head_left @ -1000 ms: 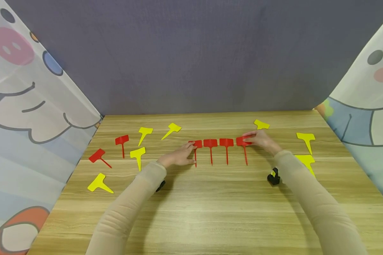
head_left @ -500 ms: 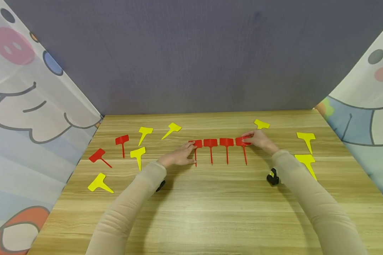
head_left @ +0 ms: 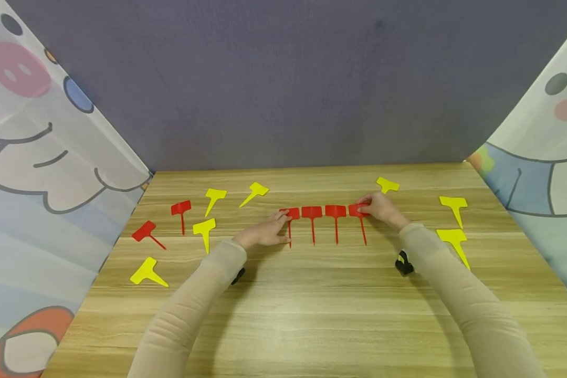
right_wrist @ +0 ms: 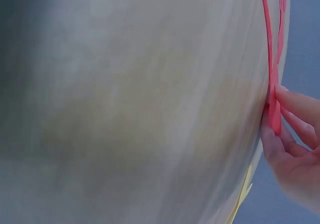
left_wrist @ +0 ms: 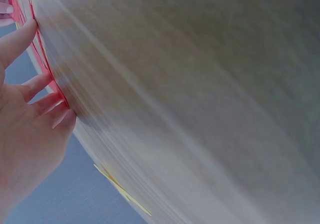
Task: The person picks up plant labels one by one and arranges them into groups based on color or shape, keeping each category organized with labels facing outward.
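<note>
A row of red T-shaped plant labels lies across the table's middle, stems toward me. My left hand [head_left: 266, 231] rests on the leftmost red label [head_left: 293, 213]; in the left wrist view its fingers [left_wrist: 42, 101] reach the label's head and the thumb touches the stem. At the row's right end, my right hand [head_left: 381, 206] pinches the head of another red label [head_left: 354, 210], whose stem slants slightly. The right wrist view has this label [right_wrist: 274, 120] between thumb and fingers. Between the hands lie a red label [head_left: 312, 212] and a second red label [head_left: 335, 211], both untouched.
Left of the row are two loose red labels [head_left: 181, 208] and several yellow plant labels [head_left: 204, 228]. More yellow labels [head_left: 452, 202] lie on the right, one [head_left: 387, 184] behind my right hand. A grey panel [head_left: 283, 89] stands along the table's back edge.
My right hand has shifted slightly left with the rightmost red label, and its fingers have closed more around the label's head. The left hand stays in place.
</note>
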Motion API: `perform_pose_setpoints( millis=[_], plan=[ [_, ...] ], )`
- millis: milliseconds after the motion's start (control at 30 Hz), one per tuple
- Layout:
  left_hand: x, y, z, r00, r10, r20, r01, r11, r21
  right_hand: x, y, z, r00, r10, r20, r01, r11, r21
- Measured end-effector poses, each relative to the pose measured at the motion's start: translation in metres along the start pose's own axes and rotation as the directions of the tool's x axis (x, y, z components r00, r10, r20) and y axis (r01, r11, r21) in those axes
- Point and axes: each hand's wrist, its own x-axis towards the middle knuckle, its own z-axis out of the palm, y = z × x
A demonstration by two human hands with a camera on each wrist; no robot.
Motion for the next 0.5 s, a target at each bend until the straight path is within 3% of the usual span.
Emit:
perform_pose_setpoints(
  millis=[267, 500],
  plan=[
    [-0.0009, 0.001, -0.0012, 1.0, 0.001, 0.009, -0.001, 1.0, -0.006, -0.0017, -0.0033, 0.0003, 0.997, -0.081, -0.01, 0.079, 0.991, -0.112],
    [-0.0013, 0.0007, -0.0016, 1.0, 0.01, 0.001, -0.01, 1.0, -0.017, -0.0014, -0.0029, 0.0012, 0.994, -0.109, -0.002, 0.108, 0.986, -0.128]
  ],
)
